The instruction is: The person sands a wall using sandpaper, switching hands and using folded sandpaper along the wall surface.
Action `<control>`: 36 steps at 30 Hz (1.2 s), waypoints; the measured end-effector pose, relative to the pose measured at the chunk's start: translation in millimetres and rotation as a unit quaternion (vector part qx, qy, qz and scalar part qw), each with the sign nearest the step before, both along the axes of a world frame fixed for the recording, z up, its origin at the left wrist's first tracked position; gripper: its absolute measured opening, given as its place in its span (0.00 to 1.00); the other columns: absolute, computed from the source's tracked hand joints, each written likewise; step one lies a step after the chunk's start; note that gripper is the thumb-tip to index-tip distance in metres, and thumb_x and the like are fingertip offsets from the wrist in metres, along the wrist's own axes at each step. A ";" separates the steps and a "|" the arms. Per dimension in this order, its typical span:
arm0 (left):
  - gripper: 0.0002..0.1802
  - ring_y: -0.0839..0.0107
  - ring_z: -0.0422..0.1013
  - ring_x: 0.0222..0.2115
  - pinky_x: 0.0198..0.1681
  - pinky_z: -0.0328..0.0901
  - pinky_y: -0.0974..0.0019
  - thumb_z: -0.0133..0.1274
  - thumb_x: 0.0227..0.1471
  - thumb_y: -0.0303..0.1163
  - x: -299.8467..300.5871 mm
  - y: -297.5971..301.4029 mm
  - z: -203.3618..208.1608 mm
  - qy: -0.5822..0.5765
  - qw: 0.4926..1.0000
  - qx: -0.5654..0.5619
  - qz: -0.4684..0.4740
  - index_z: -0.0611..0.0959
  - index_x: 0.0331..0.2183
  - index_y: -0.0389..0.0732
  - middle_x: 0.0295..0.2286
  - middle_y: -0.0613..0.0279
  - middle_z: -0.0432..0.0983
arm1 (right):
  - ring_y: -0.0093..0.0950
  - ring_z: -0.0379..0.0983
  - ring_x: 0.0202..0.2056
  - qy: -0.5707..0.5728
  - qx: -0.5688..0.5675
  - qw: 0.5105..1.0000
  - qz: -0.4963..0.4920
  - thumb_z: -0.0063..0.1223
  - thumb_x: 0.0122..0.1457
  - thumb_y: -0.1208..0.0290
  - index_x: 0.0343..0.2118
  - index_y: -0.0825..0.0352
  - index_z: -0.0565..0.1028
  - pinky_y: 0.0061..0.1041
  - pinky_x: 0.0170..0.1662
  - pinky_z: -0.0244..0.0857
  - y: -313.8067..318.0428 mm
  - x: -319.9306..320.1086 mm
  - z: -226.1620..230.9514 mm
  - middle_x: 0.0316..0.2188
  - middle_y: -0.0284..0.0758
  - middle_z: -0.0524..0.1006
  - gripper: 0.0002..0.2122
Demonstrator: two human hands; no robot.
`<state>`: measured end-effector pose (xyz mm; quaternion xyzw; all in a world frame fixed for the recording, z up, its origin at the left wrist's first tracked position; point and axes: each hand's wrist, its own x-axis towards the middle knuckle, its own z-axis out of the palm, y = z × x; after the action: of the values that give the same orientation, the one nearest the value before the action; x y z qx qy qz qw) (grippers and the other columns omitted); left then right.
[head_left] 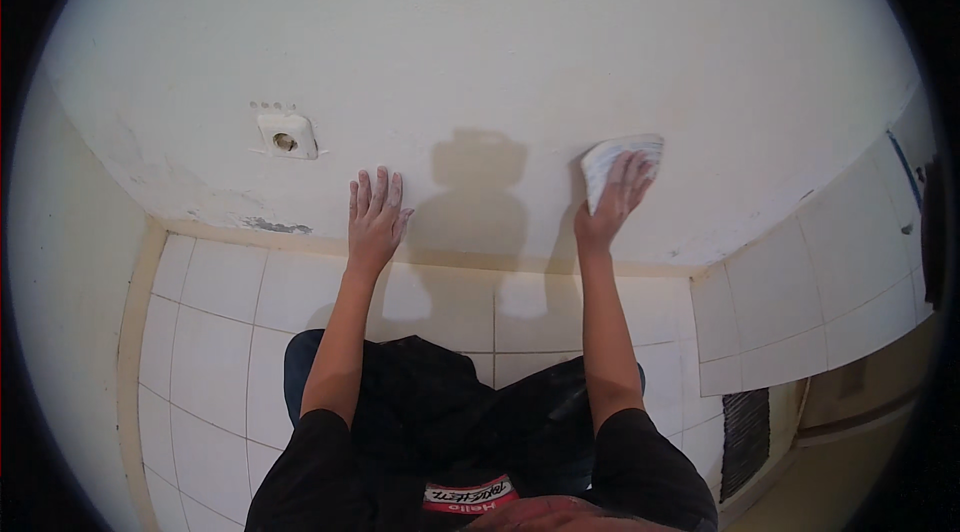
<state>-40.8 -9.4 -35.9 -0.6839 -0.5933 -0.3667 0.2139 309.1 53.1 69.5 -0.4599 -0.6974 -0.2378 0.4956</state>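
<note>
Below and right of the power socket [286,136], the left hand [375,222] lay flat, fingers extended, on the wall [480,32], while well right of the socket the right hand [612,200] gripped a white cloth [604,164].

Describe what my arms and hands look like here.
Short black sleeves cover your upper arms, leaving the forearms bare. Your left hand and right hand are ungloved. Whitish dust marks the left fingers; the right hand looks slightly blurred.
</note>
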 end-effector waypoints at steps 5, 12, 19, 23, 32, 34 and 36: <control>0.38 0.46 0.43 0.67 0.67 0.43 0.44 0.58 0.54 0.42 2.3 -0.7 0.9 -0.003 1.000 -0.005 -0.001 0.66 0.62 0.44 0.65 0.53 0.52 | 0.54 0.39 0.69 0.063 0.003 0.997 -0.051 0.44 0.58 0.67 0.65 0.71 0.57 0.55 0.68 0.29 2.3 10.2 6.1 0.67 0.55 0.51 0.31; 0.39 0.44 0.43 0.67 0.67 0.43 0.43 0.58 0.53 0.43 7.1 0.6 6.3 0.000 1.000 -0.011 -0.012 0.65 0.63 0.43 0.65 0.53 0.51 | 0.52 0.40 0.69 -0.117 -0.051 0.990 0.062 0.48 0.60 0.62 0.64 0.63 0.63 0.56 0.68 0.31 -4.8 -37.7 -50.1 0.67 0.47 0.55 0.28; 0.39 0.46 0.42 0.67 0.67 0.43 0.43 0.58 0.53 0.43 1.9 -1.6 3.2 -0.003 1.000 -0.024 -0.008 0.65 0.63 0.44 0.65 0.53 0.52 | 0.33 0.55 0.66 -0.291 -0.136 0.939 0.120 0.48 0.55 0.71 0.63 0.49 0.66 0.62 0.62 0.42 -28.4 -80.8 -93.9 0.66 0.27 0.61 0.29; 0.39 0.46 0.42 0.67 0.67 0.43 0.44 0.59 0.52 0.42 -1.1 -3.5 2.5 -0.006 1.000 -0.022 -0.009 0.66 0.63 0.44 0.65 0.54 0.51 | 0.30 0.61 0.62 -0.313 -0.131 0.935 0.103 0.48 0.56 0.71 0.62 0.46 0.66 0.66 0.58 0.47 -24.3 -72.5 -86.6 0.65 0.22 0.62 0.28; 0.38 0.47 0.42 0.67 0.68 0.41 0.44 0.57 0.54 0.43 -0.2 -2.9 2.6 -0.003 1.000 -0.023 -0.005 0.65 0.63 0.43 0.66 0.54 0.50 | 0.44 0.42 0.70 -0.052 -0.006 0.997 -0.049 0.45 0.51 0.77 0.64 0.64 0.63 0.61 0.63 0.12 1.7 9.2 -3.9 0.68 0.45 0.54 0.32; 0.38 0.47 0.41 0.67 0.68 0.41 0.44 0.57 0.54 0.43 0.6 -1.7 2.4 0.000 1.000 -0.014 -0.010 0.65 0.63 0.43 0.66 0.54 0.50 | 0.47 0.41 0.70 -0.005 0.000 0.998 -0.063 0.44 0.49 0.79 0.65 0.66 0.61 0.60 0.64 0.11 1.8 13.6 2.1 0.68 0.48 0.54 0.34; 0.38 0.47 0.41 0.67 0.68 0.41 0.44 0.57 0.54 0.43 0.2 -1.8 2.0 0.002 1.000 -0.015 -0.008 0.65 0.63 0.43 0.66 0.54 0.50 | 0.49 0.42 0.70 0.048 0.012 0.998 -0.041 0.43 0.59 0.65 0.65 0.67 0.61 0.59 0.64 0.11 2.7 11.9 0.6 0.67 0.49 0.55 0.29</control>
<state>-40.6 -11.2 -33.9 -0.6923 -0.5929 -0.3584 0.2016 321.0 55.8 70.1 -0.4927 -0.6506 -0.2441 0.5238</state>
